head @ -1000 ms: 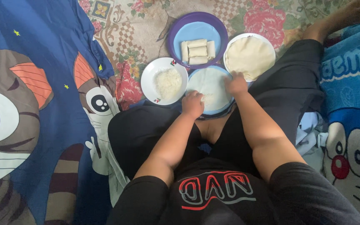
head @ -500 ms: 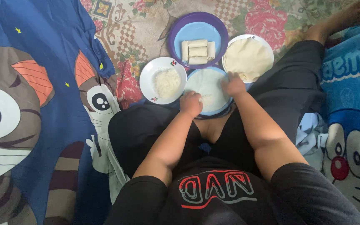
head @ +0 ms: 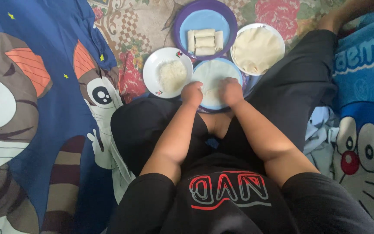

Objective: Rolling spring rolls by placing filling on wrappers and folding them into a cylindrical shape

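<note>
On the flowered mat (head: pixel 130 26) between our knees, the change is in our hands. Half a second ago the right hand (head: pixel 231 92) rested at the far right rim of the nearest blue plate (head: pixel 239 73) and the left hand (head: pixel 192 94) at its near edge; now both have come together on the near half of the thin white wrapper (head: pixel 215 73) that lies on this plate. The fingers of both are curled down and seem to pinch the near edge of the wrapper, though the view is too poor to say whether it is already folded. So the rolling looks only at its start.

The big purple dish (head: pixel 178 26) at the far edge holds four finished rolls (head: pixel 204 42). The white plate (head: pixel 278 37) to the right carries a stack of flat wrappers (head: pixel 256 47). The small white plate (head: pixel 152 73) to the left holds a heap of white filling (head: pixel 172 74), untouched.
</note>
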